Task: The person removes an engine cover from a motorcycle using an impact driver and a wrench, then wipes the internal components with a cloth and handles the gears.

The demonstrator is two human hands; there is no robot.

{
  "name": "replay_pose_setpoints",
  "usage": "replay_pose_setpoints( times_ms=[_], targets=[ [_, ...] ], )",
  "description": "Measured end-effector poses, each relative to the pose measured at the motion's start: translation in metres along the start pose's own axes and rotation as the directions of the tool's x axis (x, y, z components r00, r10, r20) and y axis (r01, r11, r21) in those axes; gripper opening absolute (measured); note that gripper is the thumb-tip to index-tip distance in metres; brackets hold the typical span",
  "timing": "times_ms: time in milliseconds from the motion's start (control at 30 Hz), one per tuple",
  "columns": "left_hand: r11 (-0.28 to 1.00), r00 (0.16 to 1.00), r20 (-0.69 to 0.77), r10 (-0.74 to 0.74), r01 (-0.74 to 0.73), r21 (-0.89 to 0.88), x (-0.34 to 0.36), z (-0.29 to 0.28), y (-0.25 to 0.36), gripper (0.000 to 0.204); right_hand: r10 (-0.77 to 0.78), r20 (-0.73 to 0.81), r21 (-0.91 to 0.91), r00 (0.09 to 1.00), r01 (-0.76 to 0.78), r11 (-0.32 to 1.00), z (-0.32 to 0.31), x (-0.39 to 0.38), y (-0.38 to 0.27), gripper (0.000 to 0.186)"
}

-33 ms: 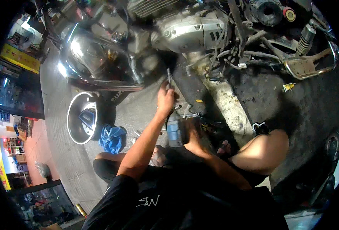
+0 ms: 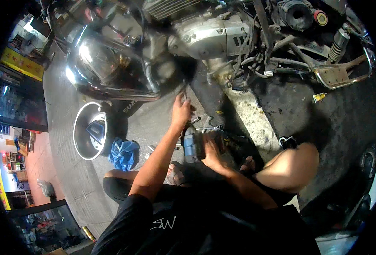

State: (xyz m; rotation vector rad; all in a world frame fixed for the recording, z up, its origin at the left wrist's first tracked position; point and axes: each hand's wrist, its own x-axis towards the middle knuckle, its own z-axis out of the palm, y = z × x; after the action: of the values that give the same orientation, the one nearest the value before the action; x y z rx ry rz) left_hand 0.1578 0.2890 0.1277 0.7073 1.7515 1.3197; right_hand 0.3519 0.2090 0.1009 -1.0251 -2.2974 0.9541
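Head view: at nine o'clock from the centre, a pale-rimmed basin (image 2: 81, 142) is standing on the floor with a blue piece (image 2: 95, 131) lying inside, and at eight a crumpled blue cloth (image 2: 124, 154) is lying near it. Towards ten, a shiny curved chrome part (image 2: 98, 63) is jutting out, crowding the space beyond my left arm.

At twelve, just above centre, my left hand (image 2: 182, 111) is pinching a slim rod (image 2: 184, 91), which is blurring too much for me to tell its kind. If those fingers are gripping too loosely, it could be slipping out and rolling among the loose tools. At six, just below centre, the blue-grey power driver (image 2: 191, 146) is hanging near my sandalled left foot (image 2: 178, 175); a slack hold could be dropping it there. My right hand (image 2: 213, 156), at five, is clasping the driver's darker end, some fingers hidden; my two hands are staying apart. Metal tools (image 2: 211, 128) are lying just past the driver, at one, where a careless swing could be scattering them.

Above, between twelve and one, the silver engine casing (image 2: 207, 40) is blocking the way forward, and knuckles could be scraping it if I am reaching blindly. At one, a black pedal (image 2: 238, 83) is hanging low. Towards two, a small yellow packet (image 2: 319, 98) is lying well apart.
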Motion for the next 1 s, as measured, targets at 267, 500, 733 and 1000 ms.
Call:
replay_pose_setpoints(
  times_ms=[267,500,733,1000],
  targets=[
    [0.883,0.967,0.246,0.071,-0.176,0.435,0.057,-0.044,-0.255,0.036,-0.147,0.249,-0.34,0.957,0.229,0.912,0.081,-0.032,0.08,0.06],
    [0.913,0.971,0.158,-0.179,0.104,0.393,0.07,-0.022,-0.294,0.052,0.08,0.357,-0.312,0.931,0.038,0.949,0.075,-0.011,0.095,0.051],
    [0.853,0.995,0.065,0.08,-0.102,0.512,0.029,0.011,-0.055,0.042,0.052,-0.643,0.175,0.764,0.081,0.981,-0.137,0.15,0.01,0.011],
    [0.771,0.742,0.209,0.637,-0.604,-0.202,0.028,0.079,0.104,0.052,0.406,-0.088,0.788,0.909,-0.187,0.587,-0.228,0.228,0.009,0.022]
  ],
)
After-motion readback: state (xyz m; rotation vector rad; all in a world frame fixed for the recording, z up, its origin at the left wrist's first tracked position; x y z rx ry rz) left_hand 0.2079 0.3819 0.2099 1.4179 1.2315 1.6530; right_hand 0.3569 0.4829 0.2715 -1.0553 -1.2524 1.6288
